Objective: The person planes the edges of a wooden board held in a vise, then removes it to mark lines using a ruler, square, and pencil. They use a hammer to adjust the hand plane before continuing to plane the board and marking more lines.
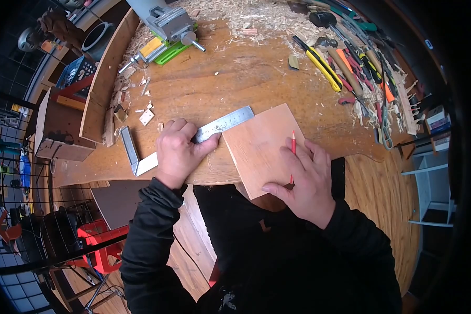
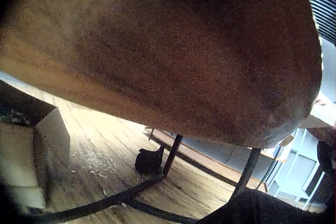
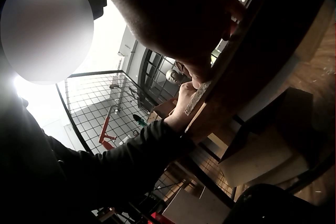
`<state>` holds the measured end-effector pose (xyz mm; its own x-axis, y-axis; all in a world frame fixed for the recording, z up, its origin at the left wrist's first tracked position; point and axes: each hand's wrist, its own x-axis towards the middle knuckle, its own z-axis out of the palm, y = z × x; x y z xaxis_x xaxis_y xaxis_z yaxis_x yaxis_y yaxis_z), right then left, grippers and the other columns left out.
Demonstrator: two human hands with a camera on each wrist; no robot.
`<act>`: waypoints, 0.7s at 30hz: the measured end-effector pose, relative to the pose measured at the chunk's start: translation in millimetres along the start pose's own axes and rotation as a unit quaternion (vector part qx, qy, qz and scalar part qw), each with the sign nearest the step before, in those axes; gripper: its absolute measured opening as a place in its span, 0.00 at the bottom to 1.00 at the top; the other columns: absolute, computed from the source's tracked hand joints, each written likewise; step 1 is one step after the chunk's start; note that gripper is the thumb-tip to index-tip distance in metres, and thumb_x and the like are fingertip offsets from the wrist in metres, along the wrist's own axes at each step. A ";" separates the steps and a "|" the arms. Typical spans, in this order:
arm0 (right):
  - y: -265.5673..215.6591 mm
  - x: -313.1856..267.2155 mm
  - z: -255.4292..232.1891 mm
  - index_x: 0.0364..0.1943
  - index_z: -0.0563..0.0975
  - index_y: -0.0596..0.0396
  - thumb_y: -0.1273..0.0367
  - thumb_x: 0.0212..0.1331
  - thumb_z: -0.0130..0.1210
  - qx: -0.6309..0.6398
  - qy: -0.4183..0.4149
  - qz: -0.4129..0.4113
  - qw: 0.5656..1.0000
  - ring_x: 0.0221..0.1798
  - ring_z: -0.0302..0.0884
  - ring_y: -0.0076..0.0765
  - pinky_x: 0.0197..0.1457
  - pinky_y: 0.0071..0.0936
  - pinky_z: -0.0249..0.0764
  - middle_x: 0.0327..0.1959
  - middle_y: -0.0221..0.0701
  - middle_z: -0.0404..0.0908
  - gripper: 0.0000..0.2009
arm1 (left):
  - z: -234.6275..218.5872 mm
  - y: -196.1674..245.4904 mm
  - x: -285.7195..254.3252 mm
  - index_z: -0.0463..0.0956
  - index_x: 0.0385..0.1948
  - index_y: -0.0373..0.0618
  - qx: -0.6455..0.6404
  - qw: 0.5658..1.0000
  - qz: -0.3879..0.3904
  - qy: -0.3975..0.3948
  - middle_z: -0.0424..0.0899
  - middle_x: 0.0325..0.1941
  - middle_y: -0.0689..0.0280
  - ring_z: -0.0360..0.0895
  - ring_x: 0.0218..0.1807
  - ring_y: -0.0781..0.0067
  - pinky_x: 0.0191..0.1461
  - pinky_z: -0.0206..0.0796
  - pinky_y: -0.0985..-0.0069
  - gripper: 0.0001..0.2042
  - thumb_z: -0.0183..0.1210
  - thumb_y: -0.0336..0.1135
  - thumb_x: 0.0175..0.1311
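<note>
A steel try square [image 1: 230, 121] with a ruled blade and a dark stock lies slantwise near the bench's front edge. My left hand [image 1: 178, 149] grips its blade midway, fingers curled and thumb along the lower edge. The blade's right end meets the upper left corner of a thin square wooden board [image 1: 259, 144], whose near corner juts past the bench edge. My right hand [image 1: 311, 178] rests on the board's right part, thumb at its near side. Between the fingers of that hand a red pencil [image 1: 293, 144] is held, point away from me. The left wrist view shows mostly the bench underside.
Wood shavings cover the back of the wooden bench [image 1: 193, 83]. A drill-press vise [image 1: 170, 26] stands at the back left. Several tools lie at the right, among them a yellow utility knife [image 1: 322, 68]. Small wood scraps [image 1: 146, 116] lie left of my hand.
</note>
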<state>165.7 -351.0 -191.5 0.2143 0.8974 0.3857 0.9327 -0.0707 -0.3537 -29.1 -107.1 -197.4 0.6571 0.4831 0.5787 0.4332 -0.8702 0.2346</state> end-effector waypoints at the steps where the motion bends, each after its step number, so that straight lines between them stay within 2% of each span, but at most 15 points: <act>1: 0.1 -0.1 0.0 0.60 0.79 0.60 0.47 0.52 0.74 0.000 0.000 0.000 1.000 0.63 0.70 0.65 0.66 0.57 0.65 0.60 0.48 0.81 0.37 | 0.3 -0.1 0.0 0.79 0.19 0.38 -0.001 1.000 -0.001 0.000 0.75 0.22 0.58 0.77 0.26 0.55 0.31 0.70 0.61 0.18 0.79 0.41 0.48; 14: 0.0 0.4 -0.5 0.60 0.78 0.60 0.47 0.52 0.74 0.000 0.000 0.000 1.000 0.63 0.70 0.64 0.66 0.57 0.65 0.59 0.48 0.81 0.37 | -0.5 0.3 0.1 0.79 0.20 0.39 -0.003 1.000 -0.001 -0.004 0.75 0.22 0.58 0.77 0.27 0.54 0.31 0.69 0.61 0.18 0.79 0.40 0.48; 16: 0.1 0.5 -0.1 0.60 0.78 0.60 0.47 0.52 0.74 0.003 0.000 0.001 1.000 0.63 0.70 0.64 0.66 0.58 0.65 0.59 0.48 0.81 0.37 | -0.7 1.2 0.3 0.79 0.18 0.41 0.009 1.000 -0.011 -0.009 0.75 0.22 0.61 0.77 0.29 0.56 0.34 0.72 0.61 0.18 0.78 0.44 0.49; 19: 0.1 0.1 0.4 0.60 0.79 0.60 0.48 0.52 0.74 0.002 0.001 0.001 1.000 0.63 0.70 0.64 0.66 0.58 0.65 0.59 0.48 0.81 0.37 | -0.3 -0.2 0.4 0.79 0.20 0.39 -0.003 1.000 0.002 -0.004 0.75 0.22 0.58 0.77 0.27 0.54 0.32 0.70 0.61 0.18 0.79 0.40 0.49; 21: -0.3 0.4 0.0 0.60 0.79 0.60 0.48 0.52 0.74 0.003 0.000 0.003 1.000 0.63 0.70 0.64 0.66 0.58 0.65 0.59 0.48 0.81 0.37 | 0.0 0.3 0.2 0.79 0.19 0.40 0.002 1.000 -0.005 -0.006 0.75 0.22 0.59 0.77 0.28 0.55 0.33 0.71 0.61 0.18 0.78 0.42 0.49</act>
<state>165.4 -350.6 -191.2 0.2197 0.8972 0.3830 0.9297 -0.0735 -0.3610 -28.8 -107.2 -197.2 0.6599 0.4925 0.5674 0.4420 -0.8651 0.2369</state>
